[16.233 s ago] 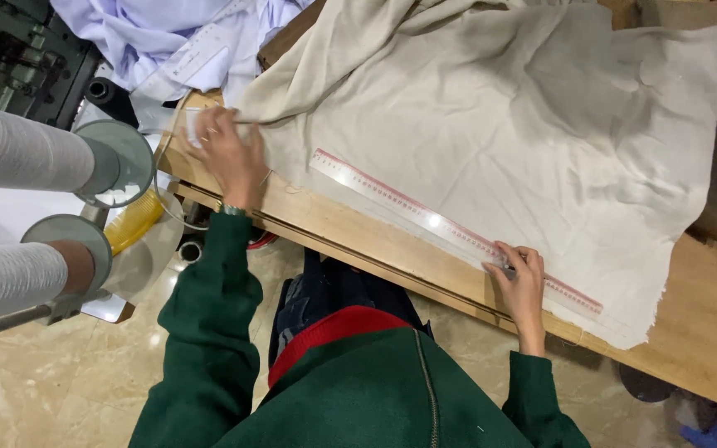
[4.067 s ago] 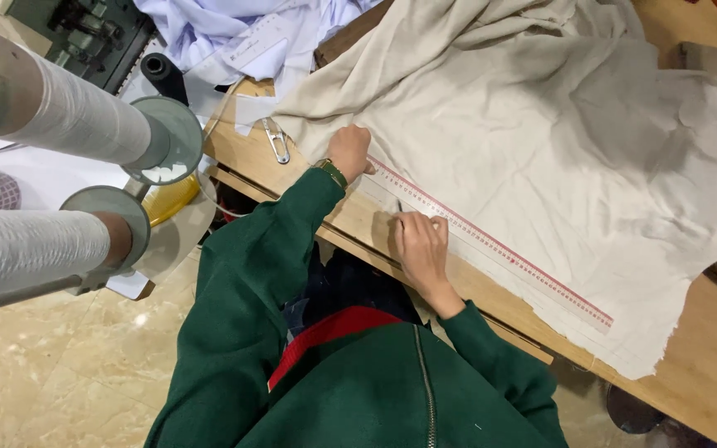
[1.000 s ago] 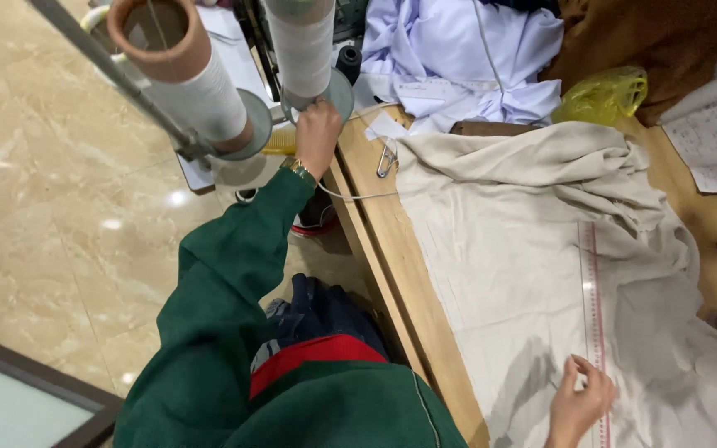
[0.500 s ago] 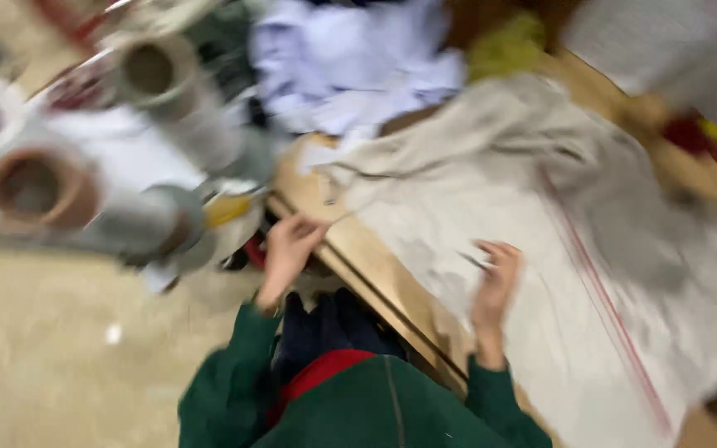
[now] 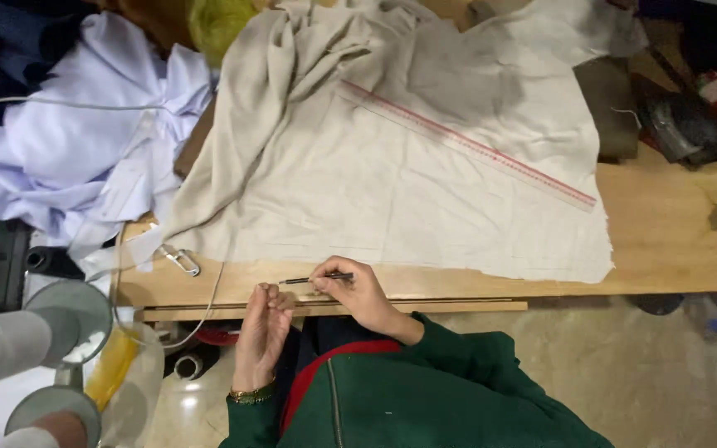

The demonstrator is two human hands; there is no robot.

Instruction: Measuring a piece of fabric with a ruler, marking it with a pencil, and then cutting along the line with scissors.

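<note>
Wooden table (image 5: 674,241): both hands have come to its edge, right hand (image 5: 357,290) pinching pencil (image 5: 315,280), left hand (image 5: 260,332) loosely curled.

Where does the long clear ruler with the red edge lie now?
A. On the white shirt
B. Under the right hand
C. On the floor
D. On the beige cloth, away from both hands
D: the ruler lies diagonally on the beige cloth, far from the right hand and left hand at the table edge.

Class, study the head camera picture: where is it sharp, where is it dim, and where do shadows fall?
Head view: sharp across the beige cloth and the long ruler; the right hand holding a thin pencil is crisp; soft shadow lies over the cloth's upper folds; the top corners fall dark; the thread cones at the left edge look soft.
</note>
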